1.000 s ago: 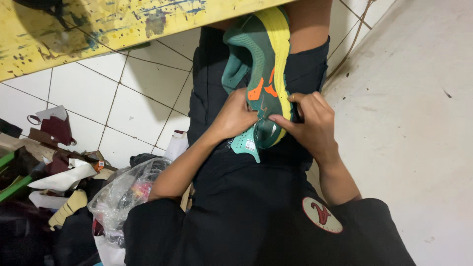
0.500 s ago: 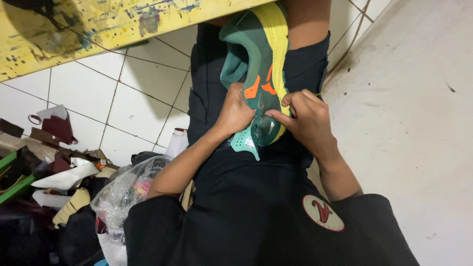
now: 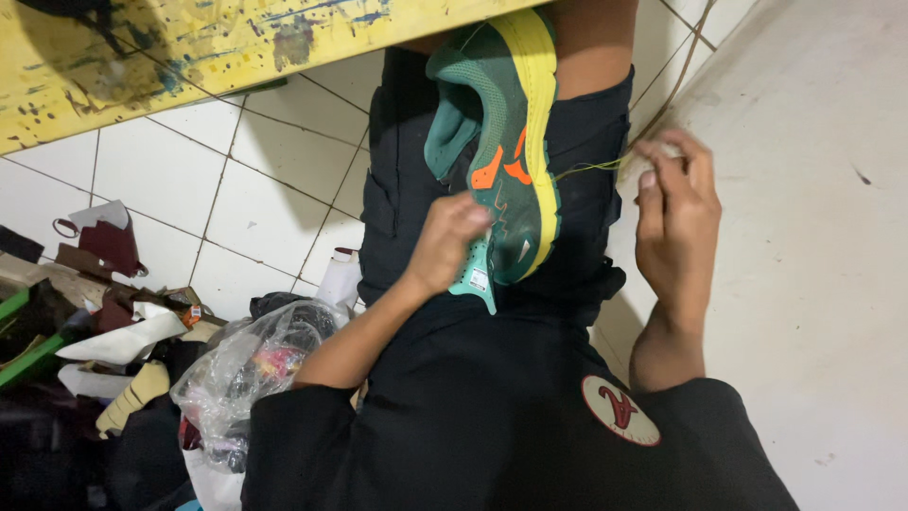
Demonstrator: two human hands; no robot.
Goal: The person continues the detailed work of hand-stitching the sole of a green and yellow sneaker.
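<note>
A green sports shoe (image 3: 501, 142) with a yellow sole and orange marks lies across my lap on my black trousers, its toe pointing away from me. My left hand (image 3: 446, 244) grips the heel end of the shoe and steadies it. To the right of the shoe, my right hand (image 3: 673, 213) is raised with its fingers pinched on a thin yellowish thread (image 3: 591, 168). The thread runs taut from my fingers to the shoe's sole edge. Whether a needle is in my fingers is too small to tell.
A paint-stained yellow wooden board (image 3: 142, 47) crosses the top left. White floor tiles (image 3: 199, 180) lie below it. Shoe parts, scraps and a crumpled clear plastic bag (image 3: 251, 364) are piled at the lower left. A pale cement surface (image 3: 813, 237) fills the right side.
My right hand has left the shoe's heel and moved right and up, drawing the thread out taut. My left hand has stayed on the shoe.
</note>
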